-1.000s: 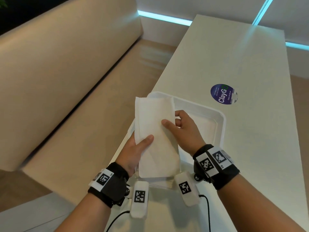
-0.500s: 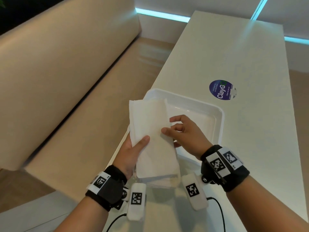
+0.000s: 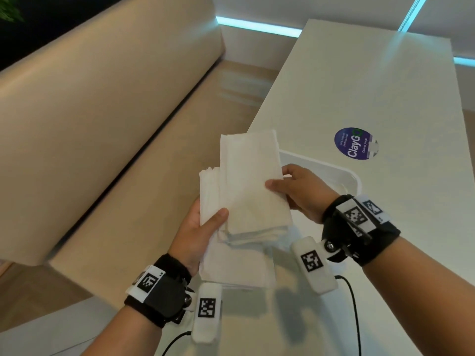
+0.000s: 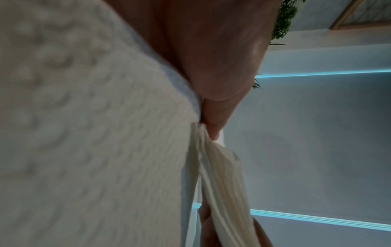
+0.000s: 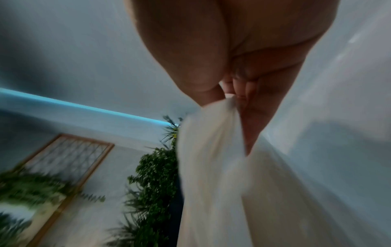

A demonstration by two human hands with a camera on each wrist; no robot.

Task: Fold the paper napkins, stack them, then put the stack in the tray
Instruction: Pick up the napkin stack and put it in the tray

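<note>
A stack of folded white paper napkins (image 3: 252,186) is held up in the air over the table's near left edge. My left hand (image 3: 203,227) grips its lower left side, thumb on top and fingers hidden under the paper. My right hand (image 3: 295,191) pinches the right edge, thumb on top. The layers are slightly fanned at the left. The wrist views show the paper edges (image 4: 220,183) (image 5: 211,167) close up between the fingers. The white tray (image 3: 341,176) lies on the table behind my right hand, mostly hidden. Another white napkin pile (image 3: 236,265) lies on the table under the held stack.
A long white table (image 3: 372,86) runs away from me, with a round blue sticker (image 3: 356,143) beyond the tray. A beige bench seat (image 3: 102,111) runs along the left side. Black cables (image 3: 354,317) trail from the wrist cameras near the table's front.
Both hands have lifted the napkin stack higher and a little left, away from the tray. The right hand now pinches the right edge with its thumb on top.
</note>
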